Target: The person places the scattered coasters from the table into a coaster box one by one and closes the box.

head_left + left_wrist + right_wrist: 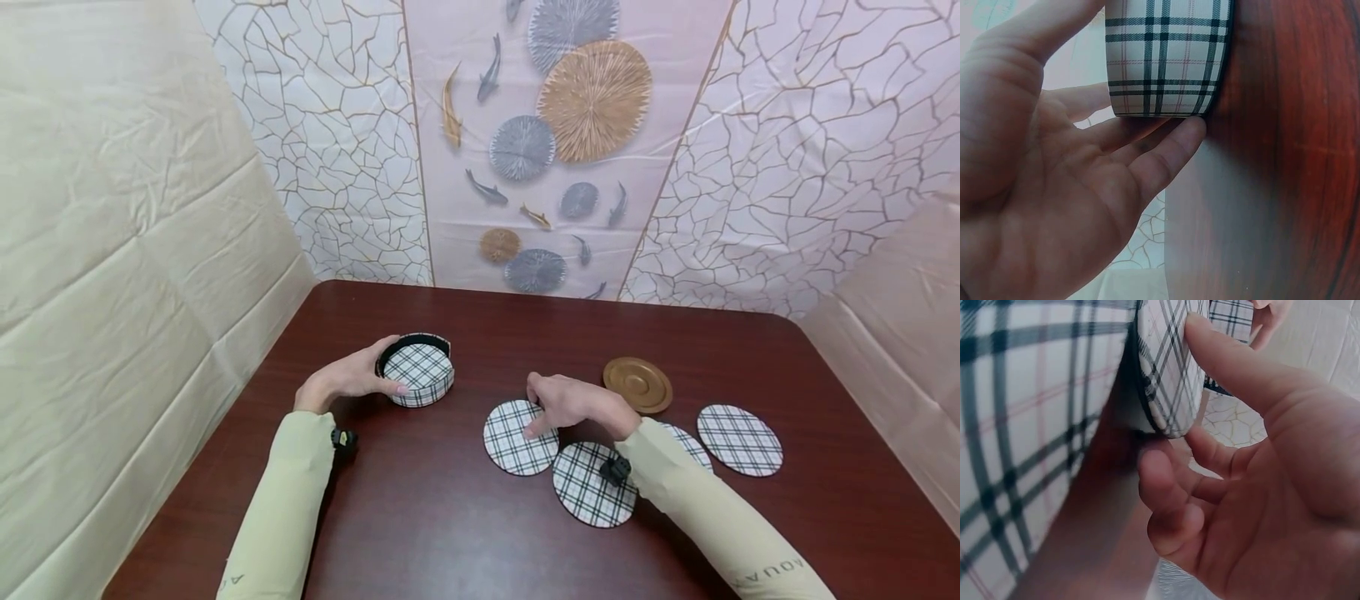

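Note:
A round plaid coaster holder (pixel 422 400) with a dark inner wall stands at the left, a plaid coaster (pixel 417 365) on top inside it. My left hand (pixel 351 377) grips its left side, thumb at the front; in the left wrist view the fingers reach round the plaid wall (pixel 1166 62). My right hand (pixel 572 400) pinches the far right edge of a white plaid coaster (pixel 517 450). The right wrist view shows the thumb on that coaster's (pixel 1169 381) face and fingertips at its edge and underside. How far it is off the table is hard to tell.
Below my right wrist lies another plaid coaster (pixel 588 492), and one more (pixel 690 446) is partly hidden by the sleeve. A further coaster (pixel 740 440) lies at the far right. Behind the right forearm sits a brown round lid-like disc (pixel 637 382) on the dark wooden table (pixel 420 517).

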The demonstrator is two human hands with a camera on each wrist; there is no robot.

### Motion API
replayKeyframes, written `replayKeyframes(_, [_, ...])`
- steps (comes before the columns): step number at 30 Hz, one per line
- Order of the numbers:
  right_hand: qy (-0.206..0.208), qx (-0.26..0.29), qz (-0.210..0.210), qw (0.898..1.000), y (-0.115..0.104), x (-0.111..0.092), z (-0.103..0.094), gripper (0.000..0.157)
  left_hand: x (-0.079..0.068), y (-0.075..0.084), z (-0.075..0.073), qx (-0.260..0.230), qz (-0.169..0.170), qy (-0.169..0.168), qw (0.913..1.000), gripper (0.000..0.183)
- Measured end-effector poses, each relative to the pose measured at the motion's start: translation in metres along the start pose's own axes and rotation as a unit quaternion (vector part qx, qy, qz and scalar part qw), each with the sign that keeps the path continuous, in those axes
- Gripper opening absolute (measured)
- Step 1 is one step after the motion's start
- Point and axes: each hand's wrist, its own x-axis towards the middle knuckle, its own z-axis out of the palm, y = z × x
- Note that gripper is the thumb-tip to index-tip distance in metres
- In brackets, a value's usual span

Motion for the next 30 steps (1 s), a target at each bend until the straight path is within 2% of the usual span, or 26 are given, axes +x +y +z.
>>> replayKeyframes(10, [0.028, 0.036, -0.043, 0.998, -0.009, -0.011, -0.005, 0.047, -0.001, 0.0, -0.002, -0.003, 0.002, -0.003, 1.0, 0.109])
replayKeyframes(17, [0.068, 0.035, -0.095, 0.993, -0.016, -0.015, -0.011, 0.032, 0.0, 0.001, -0.002, -0.005, 0.001, -0.003, 1.0, 0.105])
replayKeyframes(21, [0.077, 0.048, -0.112, 0.99, -0.02, -0.018, -0.014, 0.023, 0.0, 0.002, -0.002, -0.004, 0.001, -0.005, 1.0, 0.106])
replayKeyframes(24, [0.087, 0.073, -0.133, 0.985, -0.023, -0.018, -0.016, 0.019, 0.0, 0.002, -0.002, -0.005, 0.003, -0.004, 1.0, 0.106])
replayKeyframes(30, [0.136, 0.123, -0.173, 0.968, -0.029, -0.015, -0.016, 0.017, -0.001, 0.0, -0.002, -0.007, 0.004, -0.004, 1.0, 0.105])
